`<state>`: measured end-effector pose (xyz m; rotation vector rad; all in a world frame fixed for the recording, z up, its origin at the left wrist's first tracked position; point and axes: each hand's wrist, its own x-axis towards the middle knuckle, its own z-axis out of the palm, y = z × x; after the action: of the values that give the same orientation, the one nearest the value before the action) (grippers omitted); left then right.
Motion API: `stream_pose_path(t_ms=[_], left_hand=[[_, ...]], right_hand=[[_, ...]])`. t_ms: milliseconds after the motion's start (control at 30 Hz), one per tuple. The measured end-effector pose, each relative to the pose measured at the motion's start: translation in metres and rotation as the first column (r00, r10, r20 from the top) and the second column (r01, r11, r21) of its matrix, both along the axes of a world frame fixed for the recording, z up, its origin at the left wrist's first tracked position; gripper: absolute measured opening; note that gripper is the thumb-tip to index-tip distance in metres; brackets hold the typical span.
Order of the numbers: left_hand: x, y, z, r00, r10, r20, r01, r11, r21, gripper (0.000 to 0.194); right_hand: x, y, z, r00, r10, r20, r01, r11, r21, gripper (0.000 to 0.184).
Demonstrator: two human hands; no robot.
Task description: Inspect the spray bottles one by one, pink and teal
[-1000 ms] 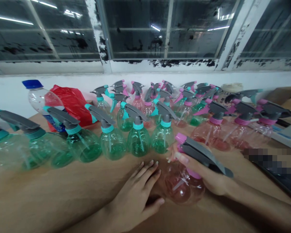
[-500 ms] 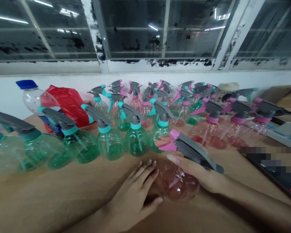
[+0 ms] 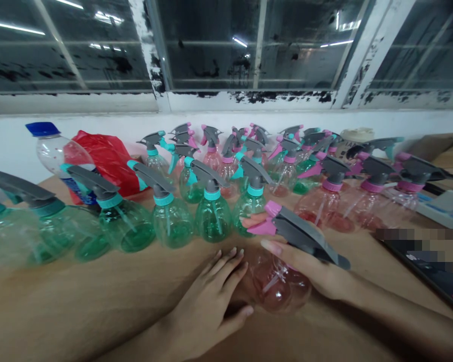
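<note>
A pink spray bottle [image 3: 277, 286] with a grey and pink trigger head [image 3: 302, 235] stands on the wooden table [image 3: 79, 301] in front of me. My right hand [image 3: 305, 266] wraps round its neck and trigger head, thumb on the near side and a finger by the pink trigger. My left hand [image 3: 215, 299] lies flat on the table with fingers stretched out, fingertips touching the bottle's left side. Just behind stands a row of green spray bottles [image 3: 213, 218] with teal collars.
Several more pink and green spray bottles [image 3: 335, 198] crowd the table back to the white wall. A clear water bottle with a blue cap [image 3: 56, 151] and a red plastic bag [image 3: 111, 161] sit at the back left. A dark flat object [image 3: 438, 279] lies at the right edge.
The pink bottle's trigger head has turned so its pink trigger points left, and my right hand has shifted its grip round the neck. My left hand has barely moved.
</note>
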<state>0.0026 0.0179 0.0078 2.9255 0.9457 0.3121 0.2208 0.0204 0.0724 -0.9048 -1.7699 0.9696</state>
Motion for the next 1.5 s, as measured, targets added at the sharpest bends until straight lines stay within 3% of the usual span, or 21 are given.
stream_pose_path(t_ms=[300, 533, 800, 1067, 1500], left_hand=[[-0.001, 0.001, 0.0, 1.0, -0.003, -0.006, 0.003, 1.0, -0.003, 0.057], [0.0, 0.001, 0.0, 1.0, 0.0, -0.018, 0.0, 1.0, -0.009, 0.058], [0.001, 0.0, 0.003, 1.0, 0.007, 0.018, -0.006, 0.999, -0.038, 0.058], [0.001, 0.0, 0.004, 1.0, 0.005, 0.009, -0.004, 0.998, -0.064, 0.058], [0.001, 0.0, 0.003, 1.0, 0.007, -0.017, -0.008, 0.999, -0.05, 0.059]], right_hand=[[0.0, 0.0, 0.0, 1.0, -0.004, -0.009, 0.003, 0.999, -0.046, 0.03], [-0.002, 0.0, 0.006, 0.999, -0.042, -0.02, 0.043, 0.996, 0.074, 0.018], [0.009, -0.005, -0.006, 0.977, -0.191, 0.098, 0.18, 0.978, 0.104, 0.022], [-0.001, 0.001, 0.002, 0.996, -0.083, -0.019, 0.084, 0.996, 0.022, 0.019], [-0.004, 0.001, 0.0, 0.996, -0.029, -0.082, 0.029, 1.0, -0.006, 0.027]])
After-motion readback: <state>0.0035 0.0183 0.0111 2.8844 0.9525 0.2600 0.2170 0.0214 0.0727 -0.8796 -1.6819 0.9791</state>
